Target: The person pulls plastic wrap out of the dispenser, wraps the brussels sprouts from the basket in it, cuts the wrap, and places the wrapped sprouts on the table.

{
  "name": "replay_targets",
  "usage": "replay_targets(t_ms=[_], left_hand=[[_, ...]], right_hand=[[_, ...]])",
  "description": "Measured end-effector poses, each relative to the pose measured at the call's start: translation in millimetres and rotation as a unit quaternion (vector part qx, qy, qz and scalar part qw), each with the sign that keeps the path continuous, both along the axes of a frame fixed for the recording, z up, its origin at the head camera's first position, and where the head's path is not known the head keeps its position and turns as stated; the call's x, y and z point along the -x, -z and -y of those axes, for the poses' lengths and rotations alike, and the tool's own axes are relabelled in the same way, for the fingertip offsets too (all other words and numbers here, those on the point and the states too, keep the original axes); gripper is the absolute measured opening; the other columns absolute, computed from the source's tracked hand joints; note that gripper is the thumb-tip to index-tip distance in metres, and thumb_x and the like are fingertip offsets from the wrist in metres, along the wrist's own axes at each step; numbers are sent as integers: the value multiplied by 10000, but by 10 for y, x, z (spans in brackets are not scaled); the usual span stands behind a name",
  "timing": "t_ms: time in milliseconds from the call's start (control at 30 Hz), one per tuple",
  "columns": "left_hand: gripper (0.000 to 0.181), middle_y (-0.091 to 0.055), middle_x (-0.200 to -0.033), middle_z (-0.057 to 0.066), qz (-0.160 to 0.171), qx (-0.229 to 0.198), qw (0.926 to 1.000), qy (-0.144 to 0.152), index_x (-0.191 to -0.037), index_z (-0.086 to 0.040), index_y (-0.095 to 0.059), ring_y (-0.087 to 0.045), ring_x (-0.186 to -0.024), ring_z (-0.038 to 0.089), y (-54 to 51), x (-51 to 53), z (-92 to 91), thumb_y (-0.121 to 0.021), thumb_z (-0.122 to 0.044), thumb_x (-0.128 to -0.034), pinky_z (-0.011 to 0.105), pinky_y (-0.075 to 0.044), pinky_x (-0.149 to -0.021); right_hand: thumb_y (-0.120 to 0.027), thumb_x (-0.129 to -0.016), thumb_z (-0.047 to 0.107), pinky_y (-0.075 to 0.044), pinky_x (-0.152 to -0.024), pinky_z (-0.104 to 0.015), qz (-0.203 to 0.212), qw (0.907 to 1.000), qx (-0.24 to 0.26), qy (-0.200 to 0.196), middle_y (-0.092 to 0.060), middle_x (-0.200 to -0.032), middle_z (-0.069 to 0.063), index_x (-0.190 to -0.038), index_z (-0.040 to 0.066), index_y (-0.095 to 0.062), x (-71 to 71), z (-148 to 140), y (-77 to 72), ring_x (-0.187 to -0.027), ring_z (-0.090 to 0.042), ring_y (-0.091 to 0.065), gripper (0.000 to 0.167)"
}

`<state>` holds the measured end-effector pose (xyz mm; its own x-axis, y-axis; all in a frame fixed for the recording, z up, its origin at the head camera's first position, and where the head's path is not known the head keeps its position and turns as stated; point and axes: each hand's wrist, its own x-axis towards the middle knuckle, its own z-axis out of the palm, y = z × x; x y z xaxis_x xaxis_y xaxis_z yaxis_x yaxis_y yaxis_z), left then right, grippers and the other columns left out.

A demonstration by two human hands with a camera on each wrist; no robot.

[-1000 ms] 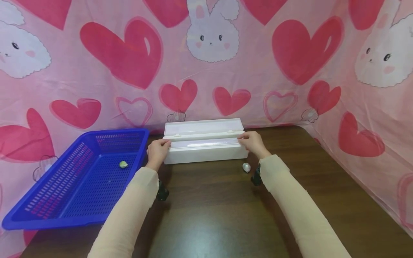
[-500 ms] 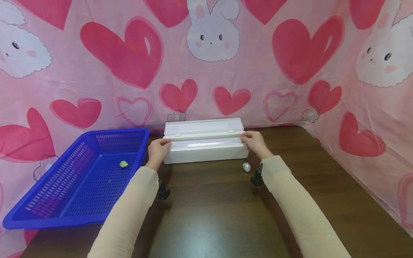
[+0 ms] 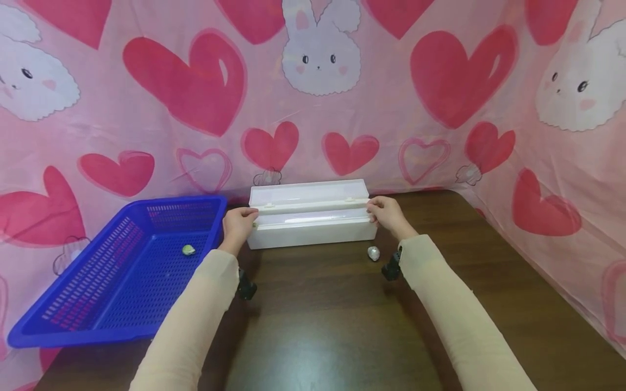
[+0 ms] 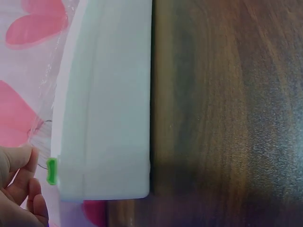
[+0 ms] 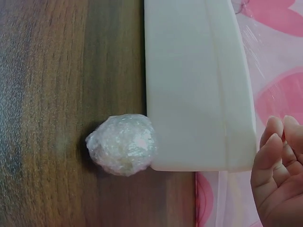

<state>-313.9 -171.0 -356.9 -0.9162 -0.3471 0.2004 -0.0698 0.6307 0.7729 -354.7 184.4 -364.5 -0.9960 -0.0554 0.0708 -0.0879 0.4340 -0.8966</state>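
Observation:
A long white cling film dispenser (image 3: 313,235) lies across the far middle of the table, its lid (image 3: 309,191) tipped back. Clear cling film (image 4: 46,90) rises from it, faint in both wrist views. At the left end, my left hand (image 3: 237,228) pinches the film's edge between thumb and fingertips, close to a green tab (image 4: 51,171) on the dispenser. My right hand (image 3: 388,217) pinches the other side of the film at the right end. A small ball wrapped in shiny clear film (image 5: 123,144) sits by the dispenser's near right corner.
A blue plastic basket (image 3: 80,338) stands on the left, with a small green and white item (image 3: 188,250) in it. Dark wood table (image 3: 313,315) lies between the forearms. A pink heart-patterned cloth (image 3: 391,98) hangs behind and along the right.
Both hands have lifted slightly from the dispenser's top, towards its lid. My right hand has also shifted a little to the right. Basket, ball and dispenser stay put.

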Motion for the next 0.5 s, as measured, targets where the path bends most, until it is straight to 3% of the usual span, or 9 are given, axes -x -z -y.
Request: replay_targets(t_ms=[267,500], left_hand=[[233,-652,-1062,107,35,-154,9996,221,-1050,-54,-696,-562,-1006,231,-107,-66,4,-617,-201,-887,354,-420,-845],[246,-645,-1064,131,-156,-188,9988,427,-1044,-12,-685,-553,-1021,248,-191,-116,54,-594,-187,-898,369,-408,-861]], right_hand=[[-502,-959,159,-456,-500,-247,-41,9997,216,57,-568,-920,-171,-1079,-77,-552,-42,-16,-78,-592,-115,-515,269],[-502,-957,132,-447,-510,-215,-296,9994,173,44,-566,-952,-190,-1071,-75,-556,-83,-34,-185,-671,-161,-526,243]])
